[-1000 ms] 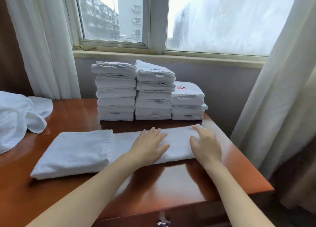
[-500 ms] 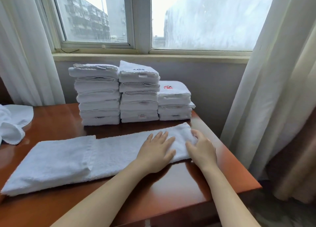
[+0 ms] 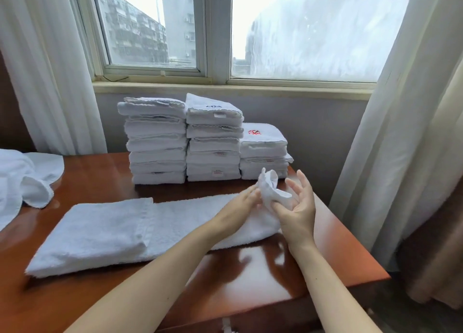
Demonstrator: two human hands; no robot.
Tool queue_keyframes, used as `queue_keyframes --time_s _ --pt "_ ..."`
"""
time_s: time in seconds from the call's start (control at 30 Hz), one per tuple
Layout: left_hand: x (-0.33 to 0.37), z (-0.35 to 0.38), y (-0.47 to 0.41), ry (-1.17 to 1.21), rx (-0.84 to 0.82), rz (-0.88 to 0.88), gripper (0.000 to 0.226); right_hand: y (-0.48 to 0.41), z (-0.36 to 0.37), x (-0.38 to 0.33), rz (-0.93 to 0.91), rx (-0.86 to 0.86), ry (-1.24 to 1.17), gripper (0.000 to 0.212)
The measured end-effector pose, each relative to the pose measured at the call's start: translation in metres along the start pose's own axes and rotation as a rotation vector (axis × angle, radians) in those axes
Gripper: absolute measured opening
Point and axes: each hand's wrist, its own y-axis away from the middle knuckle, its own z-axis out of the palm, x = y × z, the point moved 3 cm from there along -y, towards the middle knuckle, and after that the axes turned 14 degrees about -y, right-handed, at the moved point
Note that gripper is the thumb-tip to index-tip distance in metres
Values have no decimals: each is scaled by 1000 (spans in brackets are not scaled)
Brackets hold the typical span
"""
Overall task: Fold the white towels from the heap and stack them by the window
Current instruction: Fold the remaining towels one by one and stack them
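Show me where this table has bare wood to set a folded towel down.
Bare wood: the back-left patch of the table between the heap and the left stack; the near strip before the long towel, crossed by arms. Crowded: under the window, and the towel's right end, held by the left hand and right hand.

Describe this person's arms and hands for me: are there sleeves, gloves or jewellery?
Both forearms are bare down to the picture's bottom edge; no sleeves show. The left hand and right hand wear no gloves, and no ring, watch or bracelet shows on the visible fingers or wrists.
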Motion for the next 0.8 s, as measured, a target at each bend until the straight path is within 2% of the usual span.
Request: queue_keyframes --time_s 0.07,0.1,0.17,0.33,0.4,0.5,0.57,0.67,0.8 --pt "13 -18 3 246 29 -146 42 3 22 -3 11 -88 -45 91" --pt "16 -29 5 296 36 -212 49 5 35 -5 8 -145 -39 94" --pt "20 -53 15 309 34 -236 56 12 61 -10 -13 -274 -18 100" --pt "14 -122 52 210 178 -281 29 35 124 -20 -47 -579 -82 112" --pt "4 -147 69 159 254 -315 29 45 144 -23 -84 -614 -80 105" --pt "-12 -181 95 142 352 -341 27 55 168 -21 -101 -544 -46 85" --pt "-20 -199 112 162 384 -334 22 57 183 -16 -106 -564 104 61" --pt "-35 -224 134 166 484 -341 19 66 210 -5 -172 -705 389 33" --pt "-60 -251 165 49 591 -400 10 86 243 13 -166 -846 638 38"
